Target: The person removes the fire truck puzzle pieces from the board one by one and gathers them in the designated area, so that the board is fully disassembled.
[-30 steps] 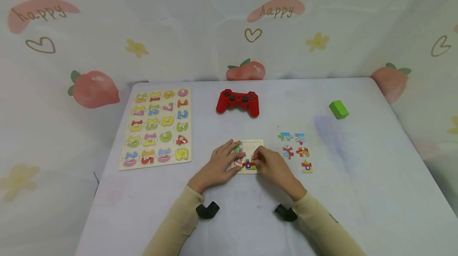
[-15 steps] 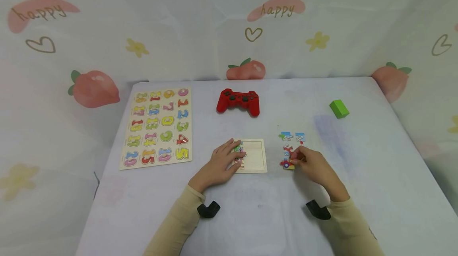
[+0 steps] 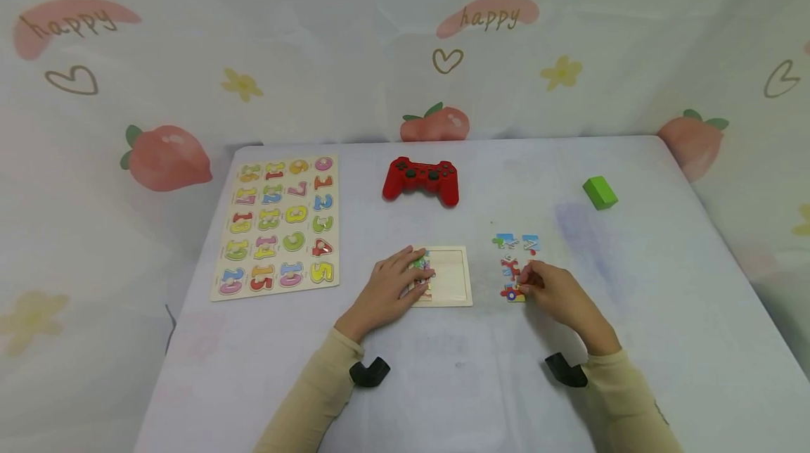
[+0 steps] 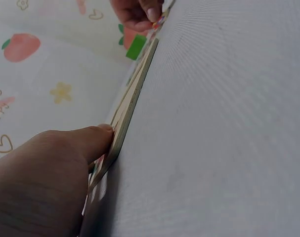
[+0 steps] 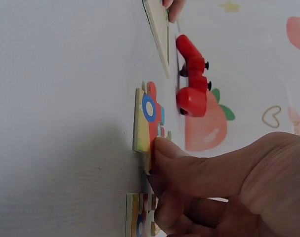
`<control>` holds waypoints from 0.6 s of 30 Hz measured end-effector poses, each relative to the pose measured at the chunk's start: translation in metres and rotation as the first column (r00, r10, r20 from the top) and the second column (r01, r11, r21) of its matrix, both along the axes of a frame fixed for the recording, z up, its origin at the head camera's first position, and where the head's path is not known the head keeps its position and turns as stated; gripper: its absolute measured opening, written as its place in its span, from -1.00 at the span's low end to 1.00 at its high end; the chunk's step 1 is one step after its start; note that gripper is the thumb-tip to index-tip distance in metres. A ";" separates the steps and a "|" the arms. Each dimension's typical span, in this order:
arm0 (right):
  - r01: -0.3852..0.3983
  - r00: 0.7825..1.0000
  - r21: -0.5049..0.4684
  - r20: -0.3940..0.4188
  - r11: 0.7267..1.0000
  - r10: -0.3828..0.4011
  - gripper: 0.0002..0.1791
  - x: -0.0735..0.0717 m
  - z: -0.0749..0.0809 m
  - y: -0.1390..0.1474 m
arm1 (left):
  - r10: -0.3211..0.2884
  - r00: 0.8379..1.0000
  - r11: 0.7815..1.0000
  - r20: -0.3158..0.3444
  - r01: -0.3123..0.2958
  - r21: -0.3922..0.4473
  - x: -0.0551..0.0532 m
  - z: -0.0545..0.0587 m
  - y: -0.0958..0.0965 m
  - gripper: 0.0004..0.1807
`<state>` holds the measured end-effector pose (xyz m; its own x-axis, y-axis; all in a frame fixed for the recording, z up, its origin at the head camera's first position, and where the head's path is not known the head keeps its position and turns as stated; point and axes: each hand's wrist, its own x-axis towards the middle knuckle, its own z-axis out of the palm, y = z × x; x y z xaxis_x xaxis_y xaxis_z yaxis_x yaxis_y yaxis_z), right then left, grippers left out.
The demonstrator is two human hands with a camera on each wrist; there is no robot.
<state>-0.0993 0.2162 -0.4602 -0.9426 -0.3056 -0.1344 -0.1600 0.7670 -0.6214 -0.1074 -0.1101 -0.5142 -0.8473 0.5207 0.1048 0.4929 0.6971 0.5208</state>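
My left hand (image 3: pixel 382 295) rests on the left part of a small wooden puzzle tray (image 3: pixel 451 276), fingers spread over the colourful pieces in that side. In the left wrist view its thumb lies along the tray's edge (image 4: pixel 132 101). The rest of the tray shows bare wood. To the right of it, my right hand (image 3: pixel 560 302) pinches a puzzle piece (image 5: pixel 149 111), red with a blue wheel and a yellow-green base, between thumb and fingers. The piece is close over the table, beside other loose puzzle pieces (image 3: pixel 510 269); one lies partly hidden under the hand.
A red game controller (image 3: pixel 420 181) lies at the back middle. On the left is a large wooden number board (image 3: pixel 275 228) with colourful numerals. A green block (image 3: pixel 600 193) sits at the back right. Two more blue puzzle pieces (image 3: pixel 530 243) lie beyond the right hand.
My right hand has carried the wheel piece from the tray's lower part rightward to the loose pieces, then shifted slightly further right. My left hand stays on the tray.
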 end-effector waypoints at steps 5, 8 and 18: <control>0.001 1.000 0.017 -0.003 1.000 -0.001 -0.88 0.000 -0.001 -0.001 | 0.006 1.000 1.000 -0.001 -0.006 -0.001 0.000 -0.001 0.001 -0.62; 0.006 1.000 0.034 -0.003 0.999 -0.006 -0.88 0.000 -0.004 -0.001 | 0.005 1.000 1.000 -0.006 -0.005 0.005 0.000 -0.001 0.001 -0.63; 0.009 1.000 0.065 -0.022 0.998 -0.008 -0.88 -0.001 -0.006 -0.004 | 0.013 1.000 1.000 -0.022 -0.013 0.014 -0.001 -0.001 0.000 -0.67</control>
